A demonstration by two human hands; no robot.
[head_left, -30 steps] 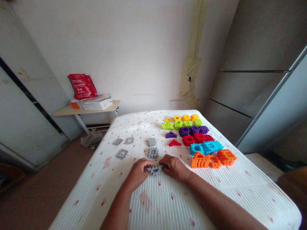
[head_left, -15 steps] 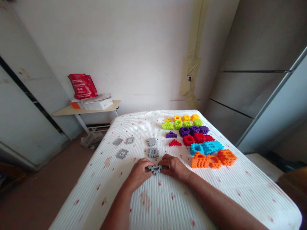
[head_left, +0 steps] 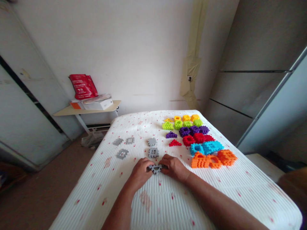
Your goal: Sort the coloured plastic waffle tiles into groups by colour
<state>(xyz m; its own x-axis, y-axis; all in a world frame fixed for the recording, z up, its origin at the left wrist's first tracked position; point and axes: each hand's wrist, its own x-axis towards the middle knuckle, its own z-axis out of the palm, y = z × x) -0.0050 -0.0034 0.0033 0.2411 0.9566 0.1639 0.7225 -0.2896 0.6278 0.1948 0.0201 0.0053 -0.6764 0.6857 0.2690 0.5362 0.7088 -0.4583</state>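
Between my two hands is a grey triangular interlocking block point(head_left: 156, 169) with notched edges and an opening in its middle. My left hand point(head_left: 140, 171) grips its left corner with thumb and fingers closed. On the opposite corner, my right hand point(head_left: 174, 167) is closed in the same way. Just beyond my hands lies a grey square window block point(head_left: 153, 152), with a solid grey block point(head_left: 152, 142) behind it. Farther left are a grey block with a small hole point(head_left: 122, 154), a grey frame block point(head_left: 129, 140) and another grey block point(head_left: 118, 141), all lying flat.
Colour-sorted stacks stand on the right of the quilted bed cover point(head_left: 96, 191): orange blocks point(head_left: 200, 160), blue blocks point(head_left: 213, 147), red blocks point(head_left: 199, 138), purple blocks point(head_left: 184, 131), green blocks point(head_left: 167, 126) and yellow blocks point(head_left: 186, 118). A side table point(head_left: 64, 111) carries a red bag point(head_left: 82, 87).
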